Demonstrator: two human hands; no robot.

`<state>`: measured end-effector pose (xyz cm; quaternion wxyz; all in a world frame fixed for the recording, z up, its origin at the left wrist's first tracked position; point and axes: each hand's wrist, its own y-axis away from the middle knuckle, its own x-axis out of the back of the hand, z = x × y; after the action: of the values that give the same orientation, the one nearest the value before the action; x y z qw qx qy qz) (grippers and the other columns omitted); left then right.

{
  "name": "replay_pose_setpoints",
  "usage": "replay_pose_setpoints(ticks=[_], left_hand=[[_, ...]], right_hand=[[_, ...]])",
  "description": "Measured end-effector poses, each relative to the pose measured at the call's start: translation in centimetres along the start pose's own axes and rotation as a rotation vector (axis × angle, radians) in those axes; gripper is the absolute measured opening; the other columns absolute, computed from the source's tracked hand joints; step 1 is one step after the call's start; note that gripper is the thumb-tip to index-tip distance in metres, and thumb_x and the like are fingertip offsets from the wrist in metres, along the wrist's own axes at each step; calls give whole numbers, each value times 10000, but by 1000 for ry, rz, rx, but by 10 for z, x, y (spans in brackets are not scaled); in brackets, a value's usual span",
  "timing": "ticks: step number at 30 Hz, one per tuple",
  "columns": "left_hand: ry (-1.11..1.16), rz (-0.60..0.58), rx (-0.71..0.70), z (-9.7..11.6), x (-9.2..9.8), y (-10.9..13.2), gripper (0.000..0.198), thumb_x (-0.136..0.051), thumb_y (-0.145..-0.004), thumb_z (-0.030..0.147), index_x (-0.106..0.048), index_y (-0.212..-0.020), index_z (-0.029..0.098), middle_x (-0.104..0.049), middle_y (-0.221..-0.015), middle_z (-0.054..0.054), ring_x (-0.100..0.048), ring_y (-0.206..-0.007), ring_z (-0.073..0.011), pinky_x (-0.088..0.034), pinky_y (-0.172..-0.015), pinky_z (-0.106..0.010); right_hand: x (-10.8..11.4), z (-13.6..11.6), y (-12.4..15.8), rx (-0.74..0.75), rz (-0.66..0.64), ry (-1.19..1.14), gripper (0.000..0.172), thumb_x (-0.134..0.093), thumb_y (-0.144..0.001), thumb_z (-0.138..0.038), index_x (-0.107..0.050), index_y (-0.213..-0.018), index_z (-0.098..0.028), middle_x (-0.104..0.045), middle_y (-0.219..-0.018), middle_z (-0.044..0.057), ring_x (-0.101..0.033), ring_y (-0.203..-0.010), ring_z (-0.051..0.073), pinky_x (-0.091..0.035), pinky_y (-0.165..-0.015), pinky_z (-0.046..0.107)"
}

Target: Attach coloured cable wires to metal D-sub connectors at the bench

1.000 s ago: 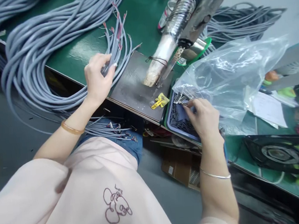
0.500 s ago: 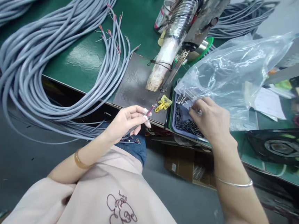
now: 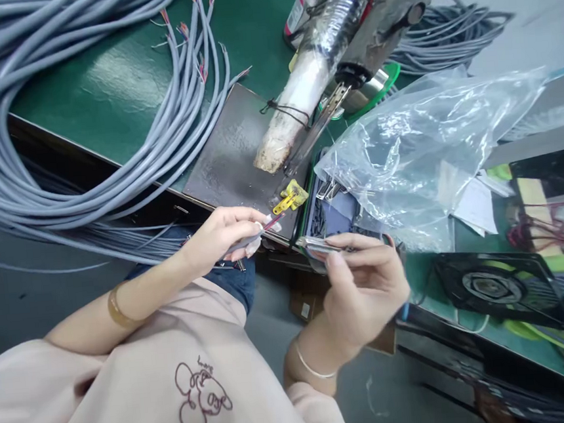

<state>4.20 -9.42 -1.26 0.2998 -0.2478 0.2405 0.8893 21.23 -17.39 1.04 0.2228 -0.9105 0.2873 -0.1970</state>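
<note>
My left hand point(image 3: 232, 235) is closed in a pinch on the end of a grey cable point(image 3: 239, 245), whose thin red and bluish wires point(image 3: 274, 221) stick out past the fingertips. Between the thumb and fingers of my right hand point(image 3: 362, 290) is a slim silvery piece point(image 3: 317, 244), its exact kind blurred; it points toward the wires but stays apart from them. Behind that hand stands a blue bin point(image 3: 339, 216) with dark small parts and silvery pieces in it. A yellow clip-like piece point(image 3: 289, 197) lies on the dark plate point(image 3: 227, 150) just beyond the wires.
Large bundles of grey cable point(image 3: 126, 179) spread over the left of the green table point(image 3: 117, 81). A white-tipped duct hose point(image 3: 287, 122) and a soldering iron-like tool point(image 3: 321, 126) hang over the plate. A clear plastic bag point(image 3: 418, 140) and a black fan point(image 3: 496, 285) lie to the right.
My right hand has come out of the bin and moved left toward my left hand, now with the silvery piece in its fingers. The view has shifted slightly to the right.
</note>
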Motion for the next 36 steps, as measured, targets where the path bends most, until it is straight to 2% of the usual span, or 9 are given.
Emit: replay_pose_setpoints(ticks=[2, 5, 7, 11, 14, 17, 24, 30, 36], left_hand=[[-33, -30, 8, 2, 3, -1, 161, -698, -772, 263, -674, -837, 117, -527, -495, 49, -371, -379, -31, -213, -402, -180], [-78, -42, -11, 4, 7, -2, 199, -767, -762, 268, -629, -820, 138, -586, -588, 37, -459, -449, -43, -325, -426, -166], [-132, -24, -55, 4, 9, -2, 224, -786, -758, 260, -611, -837, 145, -614, -627, 33, -511, -496, -54, -393, -462, -164], [-255, 37, -155, 0, 6, 0, 185, -761, -784, 224, -609, -855, 145, -636, -660, 27, -547, -545, -59, -465, -537, -168], [-299, 61, -211, -4, 1, 2, 150, -738, -795, 215, -604, -826, 155, -627, -673, 26, -561, -572, -71, -489, -572, -184], [-378, 86, -262, -7, -2, 4, 107, -710, -809, 215, -620, -816, 158, -626, -709, 11, -586, -632, -90, -511, -622, -200], [-568, 86, -335, -9, 1, 10, 93, -650, -875, 253, -657, -865, 161, -695, -807, -31, -637, -719, -132, -533, -679, -230], [-849, 59, -539, -13, 1, 14, 164, -545, -942, 187, -700, -890, 183, -759, -904, -64, -695, -845, -177, -535, -818, -281], [-890, 81, -605, -19, 1, 15, 192, -513, -955, 159, -700, -917, 172, -766, -935, -95, -697, -846, -186, -543, -823, -300]], right_hand=[[-11, 6, 7, 45, 75, 64, 163, -751, -830, -121, -624, -770, -206, -746, -853, -5, -738, -749, 141, -644, -643, 277], [-21, 14, 12, 149, 167, 166, 107, -752, -849, -121, -694, -867, -209, -764, -954, 14, -763, -835, 160, -658, -727, 319], [-23, 15, 14, 151, 135, 192, 92, -755, -856, -137, -718, -885, -216, -763, -1001, 23, -765, -887, 176, -658, -796, 364], [-24, 15, 18, -12, -49, 135, 18, -740, -883, -207, -742, -872, -222, -753, -1061, 37, -766, -940, 198, -650, -871, 418], [-26, 16, 20, -102, -129, 49, 11, -742, -879, -229, -749, -874, -223, -754, -1072, 45, -763, -949, 197, -650, -857, 395], [-28, 17, 21, -138, -147, 13, 21, -745, -871, -233, -743, -858, -217, -753, -1081, 52, -762, -956, 200, -645, -860, 393], [-30, 13, 23, -161, -122, -40, 36, -766, -850, -243, -743, -832, -221, -756, -1063, 48, -761, -920, 189, -644, -852, 386], [-30, 12, 26, -183, -121, -12, 110, -759, -859, -291, -710, -806, -208, -749, -1081, 61, -767, -952, 214, -643, -864, 410], [-33, 11, 30, -129, -82, 106, 107, -726, -884, -294, -706, -828, -206, -751, -1094, 71, -766, -925, 201, -645, -787, 366]])
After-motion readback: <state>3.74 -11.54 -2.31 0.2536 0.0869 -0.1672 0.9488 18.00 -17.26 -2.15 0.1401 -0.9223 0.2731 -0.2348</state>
